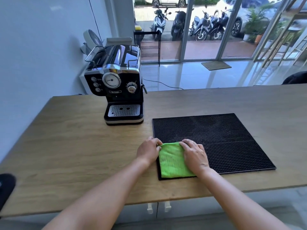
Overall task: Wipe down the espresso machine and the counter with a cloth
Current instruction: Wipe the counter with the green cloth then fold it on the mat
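the pale wooden counter carries the black-and-chrome espresso machine at far left, upright and well apart from both hands. the left hand pinches the far left corner of the folded bright green microfibre cloth, whose long axis runs twelve to six. the right hand rests on the cloth's right side, fingers curled over its far edge. the cloth lies on the near left corner of the black studded rubber mat. the machine stands at eleven o'clock from the cloth, nearer the left hand.
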The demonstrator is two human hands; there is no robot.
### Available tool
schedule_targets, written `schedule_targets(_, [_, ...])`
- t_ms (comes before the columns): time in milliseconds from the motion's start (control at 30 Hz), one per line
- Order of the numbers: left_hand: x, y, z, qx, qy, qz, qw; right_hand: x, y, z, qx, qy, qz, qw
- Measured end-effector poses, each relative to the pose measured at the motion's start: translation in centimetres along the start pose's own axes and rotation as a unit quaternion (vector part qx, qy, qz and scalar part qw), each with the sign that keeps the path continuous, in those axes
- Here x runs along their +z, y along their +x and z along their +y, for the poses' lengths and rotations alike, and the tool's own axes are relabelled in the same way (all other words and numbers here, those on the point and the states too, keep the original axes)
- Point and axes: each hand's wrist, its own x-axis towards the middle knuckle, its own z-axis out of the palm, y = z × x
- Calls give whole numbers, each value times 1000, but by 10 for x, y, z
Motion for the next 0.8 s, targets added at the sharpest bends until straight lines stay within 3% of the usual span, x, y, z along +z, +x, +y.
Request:
schedule_targets(300, [-27,-10,-37,7,26,9,1000,-5,11,-38,86,-31,-6,996])
schedule_targets(500, [-52,-23,-98,-41,101,31,994,5,23,-122,35,11,-18,999])
schedule_targets(600, [-63,-36,-128,-71,135,43,987,16,28,-167,1,31,-71,997])
schedule_targets(800, [-77,-60,-167,-95,170,44,980,38,23,-219,12,71,-130,989])
